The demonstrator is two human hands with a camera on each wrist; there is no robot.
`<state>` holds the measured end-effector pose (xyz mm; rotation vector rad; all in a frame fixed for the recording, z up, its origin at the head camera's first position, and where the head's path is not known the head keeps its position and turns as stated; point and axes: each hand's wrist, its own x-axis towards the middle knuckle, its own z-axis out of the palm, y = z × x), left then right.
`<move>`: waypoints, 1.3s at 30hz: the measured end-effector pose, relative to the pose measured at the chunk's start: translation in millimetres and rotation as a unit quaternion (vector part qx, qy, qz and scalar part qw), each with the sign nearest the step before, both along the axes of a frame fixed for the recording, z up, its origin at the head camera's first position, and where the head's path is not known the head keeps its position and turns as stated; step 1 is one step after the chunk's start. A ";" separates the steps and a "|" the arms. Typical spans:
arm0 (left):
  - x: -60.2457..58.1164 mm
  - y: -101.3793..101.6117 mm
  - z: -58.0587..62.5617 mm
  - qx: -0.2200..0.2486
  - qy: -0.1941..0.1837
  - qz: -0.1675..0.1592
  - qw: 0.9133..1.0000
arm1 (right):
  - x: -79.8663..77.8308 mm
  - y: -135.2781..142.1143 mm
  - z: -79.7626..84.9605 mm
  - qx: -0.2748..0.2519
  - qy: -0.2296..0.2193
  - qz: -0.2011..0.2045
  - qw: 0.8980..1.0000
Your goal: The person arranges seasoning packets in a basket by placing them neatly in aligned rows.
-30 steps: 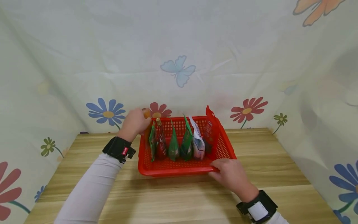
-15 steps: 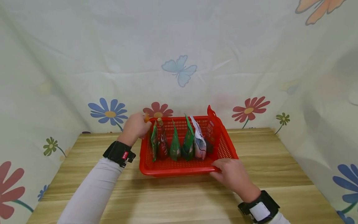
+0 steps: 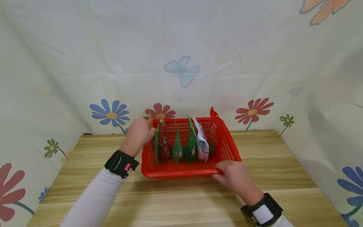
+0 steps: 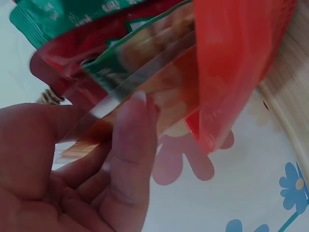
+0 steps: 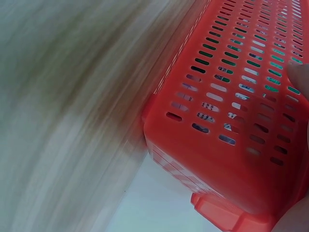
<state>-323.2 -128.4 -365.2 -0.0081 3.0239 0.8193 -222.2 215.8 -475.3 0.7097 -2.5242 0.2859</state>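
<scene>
A red plastic basket (image 3: 181, 173) holds a row of upright packets. At its left end, my left hand (image 3: 137, 135) pinches an orange, partly see-through packet (image 4: 176, 79) between thumb and fingers; in the head view only a sliver of its top shows beyond the hand. Right beside it stands a flat green packet (image 3: 157, 146), then a dark red bottle-shaped pouch (image 3: 164, 146). My right hand (image 3: 236, 178) grips the basket's near rim at the right corner, thumb toward the front. The right wrist view shows the slotted basket wall (image 5: 227, 87) with fingers at its edge.
Further right in the basket stand two green packets, one of them a green pouch (image 3: 177, 148), a white-and-pink packet (image 3: 202, 145) and a tall red bag (image 3: 215, 132). The wooden table (image 3: 181, 205) meets a flowered cloth backdrop (image 3: 181, 37) behind the basket.
My left hand has come down a little toward the near side at the basket's left end, still pinching the orange packet. The right hand keeps its place on the rim.
</scene>
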 end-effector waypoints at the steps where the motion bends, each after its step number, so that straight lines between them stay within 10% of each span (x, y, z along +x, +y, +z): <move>1: 2.5 1.1 0.4 0.002 -0.010 0.002 1.000 | -0.2 0.2 -0.1 0.000 0.003 0.002 1.000; 26: 30.7 11.9 -16.9 -0.054 -0.019 -0.041 0.998 | 0.9 -1.1 -2.0 -0.014 -0.002 0.000 1.000; 39: 29.9 6.4 -20.4 -0.001 -0.060 -0.036 0.998 | 0.8 -0.8 -0.6 -0.014 0.006 0.002 1.000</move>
